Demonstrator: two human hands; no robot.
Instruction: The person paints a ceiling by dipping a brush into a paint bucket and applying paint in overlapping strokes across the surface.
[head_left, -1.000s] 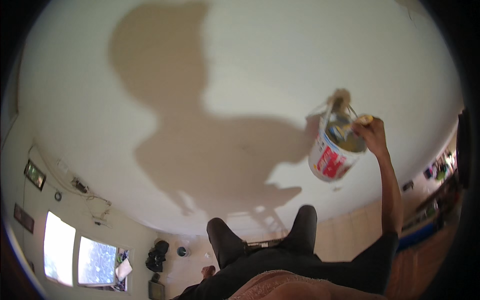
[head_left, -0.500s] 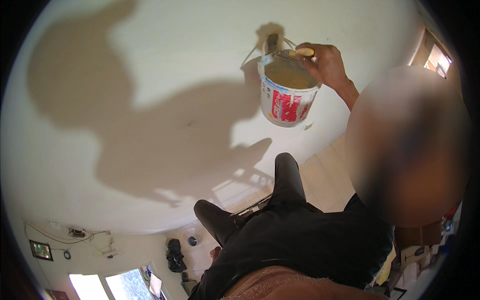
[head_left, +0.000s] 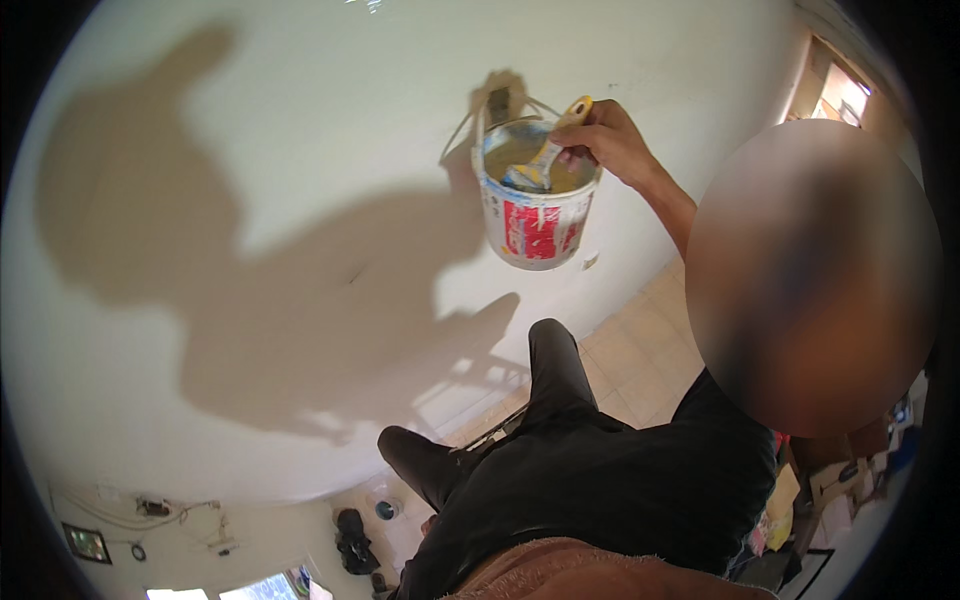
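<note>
A brush held in a paint bucket hanging close to a white wall.

The right hand [head_left: 612, 140] had its grip pinched around the yellow handle of a paintbrush [head_left: 545, 160], whose bristles dipped into the open mouth of a white bucket [head_left: 535, 205] with a red label. The bucket hung by its wire handle from a hook high on the white wall [head_left: 300, 120], likely so it stayed within reach and left the hand free for the brush. The left hand was out of view, so its grip could not be told. Below were dark trousers [head_left: 560, 470] and pale floor tiles [head_left: 640, 350], far down, suggesting the person stood raised. A large shadow [head_left: 270, 300] of the figure fell across the wall to the left of the bucket.
</note>
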